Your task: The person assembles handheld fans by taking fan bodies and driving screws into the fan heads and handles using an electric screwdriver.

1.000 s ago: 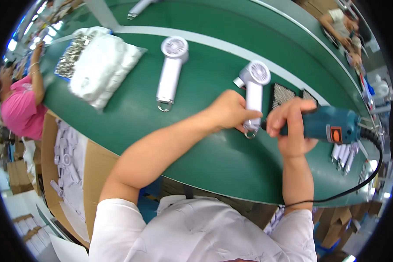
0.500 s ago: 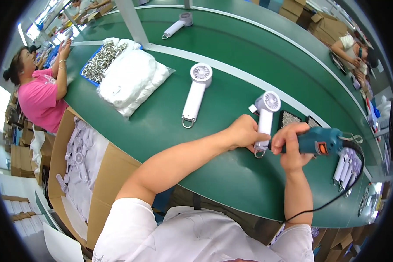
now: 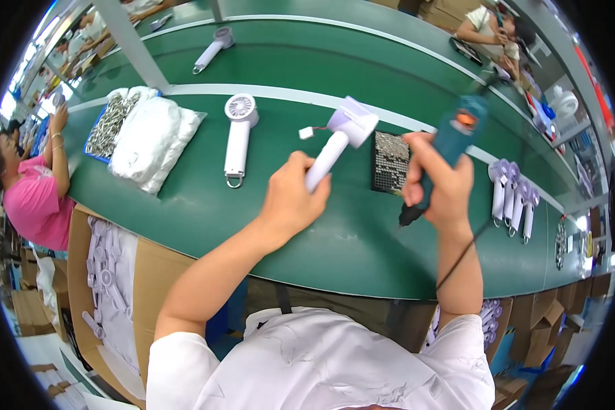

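Head view: left hand [image 3: 290, 201] grips white handheld fan [image 3: 338, 137], lifted off tabletop [image 3: 205, 212]; right hand [image 3: 441, 181] holds teal electric screwdriver [image 3: 451, 147] clear of it. Fastening appears unfinished; wire connector [image 3: 306, 132] dangles.

The left hand [image 3: 290, 198] grips a white handheld fan [image 3: 338, 137], and the right hand [image 3: 441, 181] a teal electric screwdriver [image 3: 451, 147] with an orange patch. Under both runs a dark green belt [image 3: 321, 232] with a pale stripe; between the hands lies a black tray [image 3: 389, 162] speckled silver.
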